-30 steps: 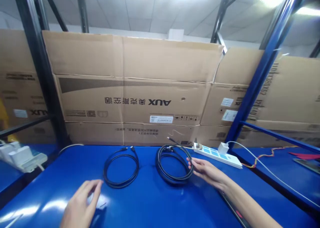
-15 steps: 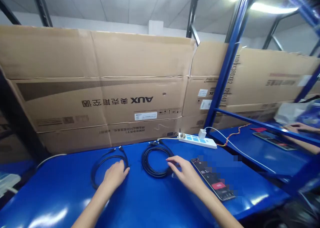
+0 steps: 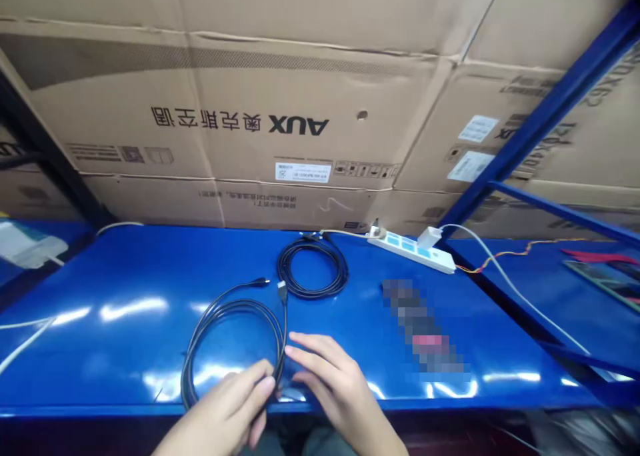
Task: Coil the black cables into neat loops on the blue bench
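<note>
A coiled black cable (image 3: 235, 306) hangs over the front edge of the blue table, gripped at its lower right by my left hand (image 3: 233, 403), whose fingers wrap round the strands. Its two plug ends point up and away, one lighter grey, the other dark. Close beside the coil's right side is my right hand (image 3: 336, 384), fingers stretched out and apart, the fingertips near the strands; I cannot tell if they touch. A second coiled black cable (image 3: 341, 277) lies on the table farther back, apart from both hands.
A white power strip (image 3: 445, 261) with a white plug (image 3: 429, 237) lies at the back right. A pixelated dark phone (image 3: 407, 319) rests on the right. Cardboard (image 3: 250, 76) walls the back; blue shelf posts (image 3: 560, 116) stand at the sides. A white cable (image 3: 30, 349) is at left.
My left hand has drawn the cable coil toward me, to the table's front edge. My right hand has moved from beside the second coil to the held one. The view has tilted down.
</note>
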A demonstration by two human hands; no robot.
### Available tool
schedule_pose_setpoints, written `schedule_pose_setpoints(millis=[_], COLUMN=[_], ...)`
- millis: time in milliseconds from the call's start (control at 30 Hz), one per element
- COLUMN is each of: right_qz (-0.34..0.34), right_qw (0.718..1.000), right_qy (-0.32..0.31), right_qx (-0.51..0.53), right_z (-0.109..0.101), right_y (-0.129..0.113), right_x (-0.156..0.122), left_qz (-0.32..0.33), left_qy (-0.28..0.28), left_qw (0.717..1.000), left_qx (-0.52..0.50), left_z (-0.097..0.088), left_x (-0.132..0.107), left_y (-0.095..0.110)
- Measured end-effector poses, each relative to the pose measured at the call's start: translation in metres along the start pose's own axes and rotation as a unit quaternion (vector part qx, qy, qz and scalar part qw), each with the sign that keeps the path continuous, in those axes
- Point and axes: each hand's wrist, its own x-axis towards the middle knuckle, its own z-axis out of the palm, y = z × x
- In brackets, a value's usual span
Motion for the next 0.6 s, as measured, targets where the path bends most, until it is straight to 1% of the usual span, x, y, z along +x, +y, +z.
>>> schedule_pose_setpoints(millis=[100,200,267,367,533,567,600], right_qz=[0.001,0.029,0.043,0.043,0.048,0.051,0.057], right_qw=[0.999,0.998,0.998,0.999,0.997,0.997,0.996], right_qy=[-0.001,-0.006,-0.008,-0.005,-0.014,-0.019,-0.022], right_qx=[0.044,0.059,0.039,-0.016,-0.061,-0.062,-0.064], right_z=[-0.001,-0.004,-0.004,0.000,0.005,0.005,0.004], right_y=[0.006,0.006,0.004,0.002,0.003,0.003,0.003], right_x=[-0.007,-0.012,-0.012,-0.011,-0.011,-0.011,-0.012], left_qz=[-0.006,-0.004,0.000,0.000,0.006,0.010,0.018], left_qy=[-0.011,-0.016,-0.026,-0.028,-0.019,-0.008,0.020], left_qw=[0.999,0.997,0.996,0.996,0.997,0.998,0.998], left_qx=[-0.036,-0.069,-0.083,-0.086,-0.071,-0.063,-0.050], left_z=[0.009,0.009,0.007,0.006,0.011,0.011,0.010], left_x=[0.012,0.021,0.022,0.022,0.026,0.026,0.024], left_y=[0.002,0.001,-0.001,-0.002,-0.005,-0.007,-0.009])
